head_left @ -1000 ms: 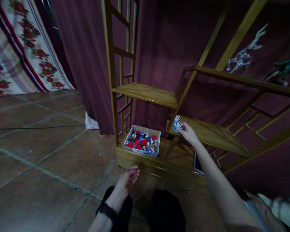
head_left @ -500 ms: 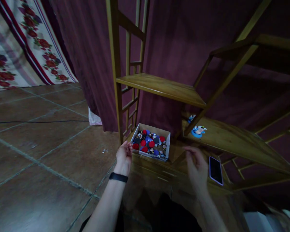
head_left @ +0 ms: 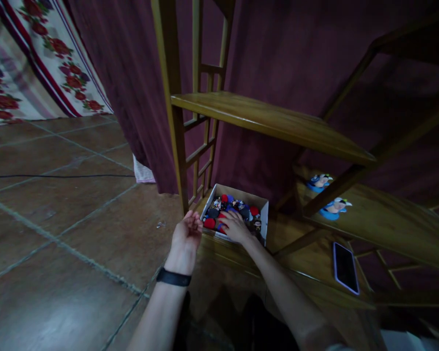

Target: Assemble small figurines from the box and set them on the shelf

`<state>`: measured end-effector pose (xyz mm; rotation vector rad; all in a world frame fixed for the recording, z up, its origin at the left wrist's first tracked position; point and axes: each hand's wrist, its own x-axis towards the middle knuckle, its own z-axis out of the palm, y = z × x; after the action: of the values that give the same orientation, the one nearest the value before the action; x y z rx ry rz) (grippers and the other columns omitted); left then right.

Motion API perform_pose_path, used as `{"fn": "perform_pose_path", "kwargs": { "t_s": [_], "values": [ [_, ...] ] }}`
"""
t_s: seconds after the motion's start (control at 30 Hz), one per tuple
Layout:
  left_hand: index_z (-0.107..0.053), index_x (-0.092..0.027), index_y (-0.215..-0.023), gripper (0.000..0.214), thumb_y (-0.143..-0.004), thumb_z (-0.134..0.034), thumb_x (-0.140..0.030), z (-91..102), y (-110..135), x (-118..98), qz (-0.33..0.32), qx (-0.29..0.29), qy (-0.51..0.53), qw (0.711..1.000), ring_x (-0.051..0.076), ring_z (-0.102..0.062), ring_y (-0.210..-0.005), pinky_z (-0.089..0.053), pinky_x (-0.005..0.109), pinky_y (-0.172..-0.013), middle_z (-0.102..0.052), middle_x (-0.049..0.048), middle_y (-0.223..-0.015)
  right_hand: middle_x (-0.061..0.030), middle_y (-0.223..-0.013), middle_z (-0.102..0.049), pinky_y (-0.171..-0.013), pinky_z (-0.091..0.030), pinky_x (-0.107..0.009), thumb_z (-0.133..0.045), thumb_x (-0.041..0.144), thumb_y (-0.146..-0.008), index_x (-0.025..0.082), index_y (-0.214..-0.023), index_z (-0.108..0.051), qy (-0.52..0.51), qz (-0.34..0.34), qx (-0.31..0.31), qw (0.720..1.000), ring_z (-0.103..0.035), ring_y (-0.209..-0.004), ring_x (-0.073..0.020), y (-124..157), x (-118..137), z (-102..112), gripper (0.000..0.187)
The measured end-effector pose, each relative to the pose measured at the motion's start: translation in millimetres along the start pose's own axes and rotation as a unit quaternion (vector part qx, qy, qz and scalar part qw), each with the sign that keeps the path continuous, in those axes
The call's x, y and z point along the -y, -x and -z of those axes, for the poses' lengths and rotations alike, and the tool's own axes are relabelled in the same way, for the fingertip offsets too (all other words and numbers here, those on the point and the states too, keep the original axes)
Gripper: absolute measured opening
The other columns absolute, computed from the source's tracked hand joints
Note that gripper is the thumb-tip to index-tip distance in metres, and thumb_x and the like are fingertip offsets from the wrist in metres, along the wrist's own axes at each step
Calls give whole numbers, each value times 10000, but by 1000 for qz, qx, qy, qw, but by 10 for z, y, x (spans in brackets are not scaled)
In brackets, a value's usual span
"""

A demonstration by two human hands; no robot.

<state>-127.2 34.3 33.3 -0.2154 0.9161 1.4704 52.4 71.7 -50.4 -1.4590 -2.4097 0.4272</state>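
Observation:
A small open cardboard box (head_left: 261, 210) sits on the lowest board of a wooden shelf unit (head_left: 270, 119) and holds several small red, blue and black toy figures (head_left: 237, 207). My right hand (head_left: 234, 226) reaches into the box with its fingers down among the figures; whether it grips one is hidden. My left hand (head_left: 186, 236), with a black band on the wrist, hovers at the box's left front corner, fingers loosely curled and holding nothing. Two blue cartoon figures (head_left: 332, 207) lie on the middle shelf at the right.
A phone (head_left: 345, 267) with a pale case lies face up on the bottom board, right of the box. A dark red curtain (head_left: 139, 73) hangs behind the shelf. A black cable (head_left: 58, 176) runs across the tiled floor on the left.
My right hand left the blue figure on the middle shelf, came down and left, and went into the box. My left hand rose to the box's corner. The view moved closer.

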Motion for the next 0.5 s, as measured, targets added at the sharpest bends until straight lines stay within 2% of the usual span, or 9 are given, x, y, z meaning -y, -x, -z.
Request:
{"fn": "perform_pose_path", "kwargs": {
  "t_s": [0.1,0.3,0.4,0.5],
  "values": [
    [-541,-139,-884,277,-748,-399,57,42,-20,-86,-12,10,8,1000,69,-565,-552,-448,156,-474,-581,37,-735,16,-1320,-505,-1073,-164,-481,-477,174,-828,298,-1013,-636,36,6,-7,999,-333,-1279,-206,78,-128,37,274],
    [-546,-138,-868,270,-758,-391,53,77,10,-206,-1,12,16,1000,73,-577,-563,-458,164,-488,-593,47,-752,-11,-1310,-504,-1040,-231,-444,-502,199,-817,246,-887,-655,59,-32,-49,997,-379,-1229,-212,339,-417,278,175],
    [-551,-138,-857,265,-765,-387,49,63,29,-227,-1,5,16,1000,75,-582,-563,-464,169,-491,-596,51,-754,-20,-1291,-510,-1005,-278,-442,-504,204,-810,249,-895,-649,51,-57,-65,995,-392,-1210,-217,346,-432,338,174],
    [-555,-136,-858,267,-762,-391,51,48,36,-229,3,1,17,1000,76,-582,-556,-460,165,-476,-598,53,-745,-36,-1248,-529,-1002,-294,-408,-479,173,-818,249,-976,-630,55,-37,-71,995,-410,-1186,-197,233,-362,344,231]
  ]
}}
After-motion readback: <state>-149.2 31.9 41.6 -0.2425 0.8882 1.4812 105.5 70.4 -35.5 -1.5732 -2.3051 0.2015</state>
